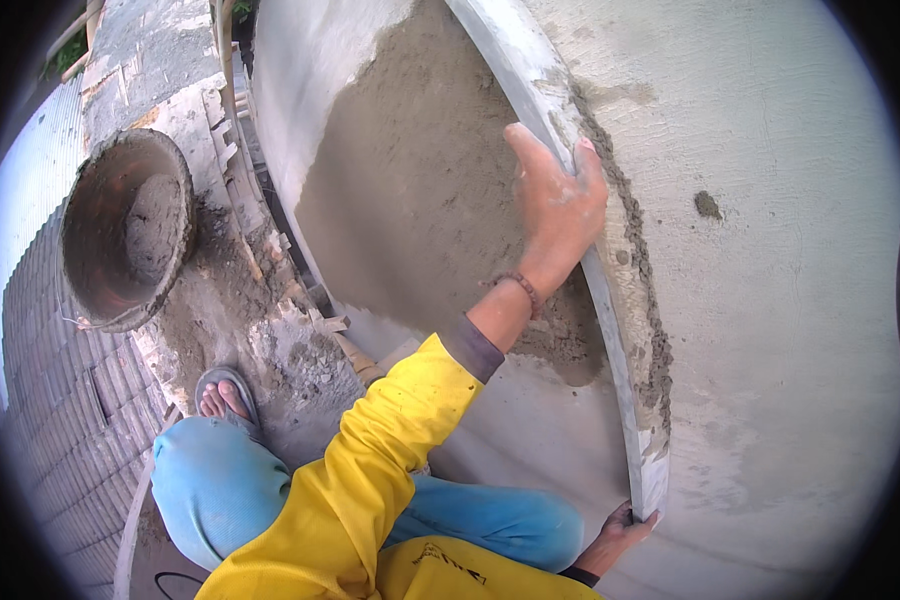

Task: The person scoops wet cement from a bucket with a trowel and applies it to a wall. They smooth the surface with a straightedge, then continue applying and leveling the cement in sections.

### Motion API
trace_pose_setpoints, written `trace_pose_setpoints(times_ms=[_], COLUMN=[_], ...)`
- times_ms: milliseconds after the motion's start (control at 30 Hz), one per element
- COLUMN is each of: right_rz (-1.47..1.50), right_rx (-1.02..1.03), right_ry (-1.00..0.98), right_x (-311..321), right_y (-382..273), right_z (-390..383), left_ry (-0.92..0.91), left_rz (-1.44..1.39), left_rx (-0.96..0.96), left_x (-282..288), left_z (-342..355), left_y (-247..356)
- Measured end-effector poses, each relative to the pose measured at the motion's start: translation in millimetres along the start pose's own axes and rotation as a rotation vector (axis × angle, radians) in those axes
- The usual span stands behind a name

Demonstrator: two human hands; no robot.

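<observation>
A long pale straightedge bar lies along the wall, its line bowed by the lens. My left hand grips it around the middle, thumb and fingers on opposite sides. At its lower end, my right hand is closed round the tip, partly hidden behind it. Rough mortar runs in a ridge along the bar's right side. To its left spreads a patch of darker fresh mortar on the smooth grey surface.
On the left, a dirty round basin with some mortar inside stands on a mortar-strewn platform. My sandalled foot rests there. Beyond lies a corrugated roof. A mortar blob sticks to the right-hand wall.
</observation>
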State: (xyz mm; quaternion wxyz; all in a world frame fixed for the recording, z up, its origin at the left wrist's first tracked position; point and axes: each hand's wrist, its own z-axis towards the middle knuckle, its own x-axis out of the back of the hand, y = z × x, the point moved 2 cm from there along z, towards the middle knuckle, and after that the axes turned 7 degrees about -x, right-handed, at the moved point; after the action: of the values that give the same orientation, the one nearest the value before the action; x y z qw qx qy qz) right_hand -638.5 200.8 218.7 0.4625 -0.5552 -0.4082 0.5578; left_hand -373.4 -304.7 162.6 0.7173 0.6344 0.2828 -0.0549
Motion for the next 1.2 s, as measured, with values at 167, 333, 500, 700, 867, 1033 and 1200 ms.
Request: trace_pose_setpoints(times_ms=[167, 333, 500, 700, 867, 1033, 1200], right_rz=[-0.075, 0.008, -0.060, -0.397, -0.327, -0.004, -0.200], right_rx=[-0.047, 0.000, -0.018, 0.158, 0.160, -0.061, -0.112], right_ry=[-0.095, 0.180, 0.205, -0.161, -0.021, 0.247, -0.047], right_x=[-21, 23, 47, 8, 16, 67, 87], right_y=[20, -36, -35, 50, 18, -32, 28], right_z=[-34, 15, 34, -29, -26, 49, 49], left_ry=[0.028, -0.038, -0.055, 0.037, 0.008, -0.098, 0.004], left_rz=[0.039, -0.060, -0.127, -0.014, 0.077, -0.039, 0.091], left_rx=[0.055, 0.072, 0.148, 0.139, 0.127, 0.187, 0.143], left_x=[18, -16, -16, 48, 33, -7, 22], left_z=[38, -61, -80, 15, -8, -113, -63], left_y=[-26, 33, 27, -65, -45, 14, -31])
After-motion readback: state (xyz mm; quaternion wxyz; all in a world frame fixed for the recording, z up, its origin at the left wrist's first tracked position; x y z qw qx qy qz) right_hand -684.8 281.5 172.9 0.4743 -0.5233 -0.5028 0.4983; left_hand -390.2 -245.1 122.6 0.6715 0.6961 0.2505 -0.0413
